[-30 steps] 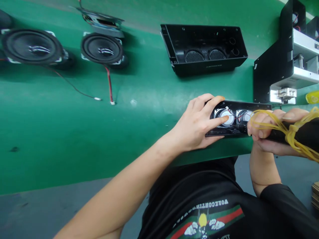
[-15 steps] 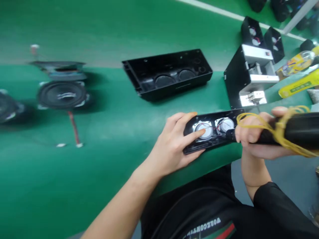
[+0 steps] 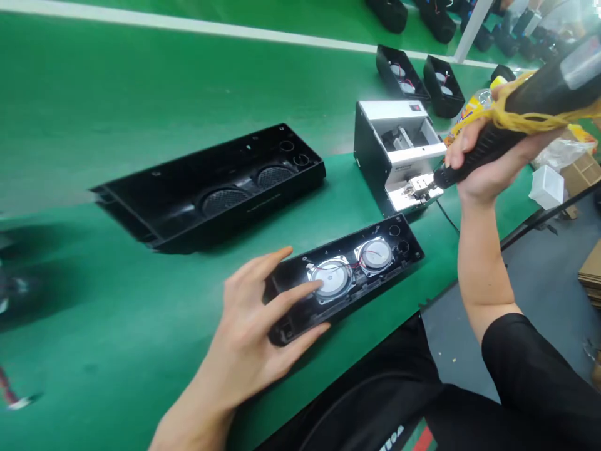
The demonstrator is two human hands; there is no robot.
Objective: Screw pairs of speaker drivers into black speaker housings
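Note:
My left hand [image 3: 263, 322] grips the left end of a black speaker housing [image 3: 293, 313] lying on the green table, its index finger resting on one of the two round speakers [image 3: 331, 277]. Red and black wires run between that speaker and the second one [image 3: 375, 255]. In my right hand [image 3: 488, 160] is a black electric screwdriver [image 3: 491, 147], wrapped with a yellow cord [image 3: 521, 119]. Its tip is at the metal outlet [image 3: 420, 186] of a screw feeder [image 3: 392, 113]; whether a screw sits on the bit, I cannot tell.
A larger black speaker housing [image 3: 220, 181] lies open side up behind my left hand. Beyond the screw feeder stand two black housings [image 3: 401, 75] with speakers inside. A white box [image 3: 547, 186] sits at the right. On the far left, a dark blurred object and a connector lead [image 3: 12, 398] show.
My right hand has lifted the screwdriver from the speaker housing to the screw feeder's outlet. My left hand stays on the housing. The view has swung to the right.

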